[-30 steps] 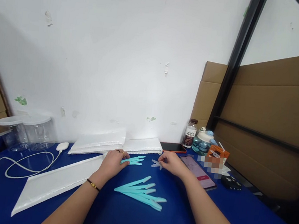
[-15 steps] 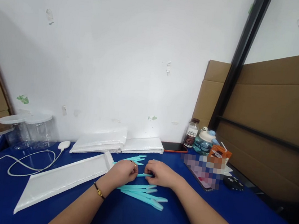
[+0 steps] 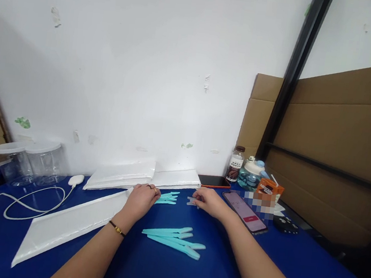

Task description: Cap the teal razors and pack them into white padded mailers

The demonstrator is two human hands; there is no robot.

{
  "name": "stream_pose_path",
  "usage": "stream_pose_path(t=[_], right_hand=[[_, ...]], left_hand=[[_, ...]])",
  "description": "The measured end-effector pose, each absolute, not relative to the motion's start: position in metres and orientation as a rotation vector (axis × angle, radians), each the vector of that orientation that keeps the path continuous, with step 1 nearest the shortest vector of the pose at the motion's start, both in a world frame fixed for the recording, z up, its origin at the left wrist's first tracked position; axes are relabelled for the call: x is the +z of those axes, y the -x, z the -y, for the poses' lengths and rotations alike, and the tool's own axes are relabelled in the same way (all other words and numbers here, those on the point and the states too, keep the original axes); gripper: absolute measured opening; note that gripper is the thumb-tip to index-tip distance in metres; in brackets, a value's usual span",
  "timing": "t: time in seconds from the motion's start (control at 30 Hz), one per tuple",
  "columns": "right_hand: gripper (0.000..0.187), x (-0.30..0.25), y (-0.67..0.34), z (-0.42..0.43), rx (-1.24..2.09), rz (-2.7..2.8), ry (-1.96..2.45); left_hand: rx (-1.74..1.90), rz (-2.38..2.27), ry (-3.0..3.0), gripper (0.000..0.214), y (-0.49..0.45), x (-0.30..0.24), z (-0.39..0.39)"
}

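Your left hand lies with bent fingers at the far group of thin turquoise plastic sticks; whether it grips one, I cannot tell. Your right hand keeps a narrow finger gap at small translucent plastic pieces; a pinch I cannot confirm. Nearer to you, a fanned group of turquoise sticks rests on the blue table.

The orange pack reads "NESCAFE", partly blurred.

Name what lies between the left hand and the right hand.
In the head view: teal sticks at the left hand, then blue tabletop, then small translucent pieces at the right hand.
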State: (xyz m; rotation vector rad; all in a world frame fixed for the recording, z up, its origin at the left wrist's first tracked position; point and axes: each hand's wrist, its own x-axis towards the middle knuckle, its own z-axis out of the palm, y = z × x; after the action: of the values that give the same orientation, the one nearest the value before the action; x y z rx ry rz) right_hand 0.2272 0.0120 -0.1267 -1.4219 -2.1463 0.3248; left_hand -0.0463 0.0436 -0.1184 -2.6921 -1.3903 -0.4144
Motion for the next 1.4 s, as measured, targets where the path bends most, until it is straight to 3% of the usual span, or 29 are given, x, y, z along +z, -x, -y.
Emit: stream_pose_path(t=[0.27,0.53,0.63,0.93,1.07,1.17,1.3,1.4], right_hand=[[0.019,-0.121,-0.207,0.01,0.773,2.444,1.076],[0.012,-0.133,-0.185,0.006,0.316,2.473,1.209],[0.012,-0.133,-0.181,0.007,0.257,2.511,1.158],[0.014,-0.14,-0.21,-0.013,0.521,2.166,1.36],[0.02,-0.136,-0.222,-0.018,0.402,2.019,1.508],[0.017,-0.127,-0.216,-0.008,0.338,2.127,1.342],[0.019,-0.121,-0.202,0.011,0.679,2.458,1.063],[0.019,-0.128,-0.192,0.016,0.717,2.554,1.082]], left_hand=[[-0.372,1.256,3.209,0.022,0.036,-0.118,-0.023],[-0.298,1.272,3.224,0.015,0.03,-0.123,-0.02],[-0.357,1.227,3.212,0.022,0.03,-0.125,-0.022],[-0.498,1.254,2.967,0.03,0.041,-0.119,-0.037],[-0.465,1.39,2.8,0.03,0.057,-0.117,-0.047],[-0.49,1.412,2.759,0.023,0.056,-0.117,-0.044],[-0.57,1.404,2.895,0.023,0.045,-0.116,-0.03],[-0.496,1.379,3.161,0.024,0.039,-0.116,-0.022]])
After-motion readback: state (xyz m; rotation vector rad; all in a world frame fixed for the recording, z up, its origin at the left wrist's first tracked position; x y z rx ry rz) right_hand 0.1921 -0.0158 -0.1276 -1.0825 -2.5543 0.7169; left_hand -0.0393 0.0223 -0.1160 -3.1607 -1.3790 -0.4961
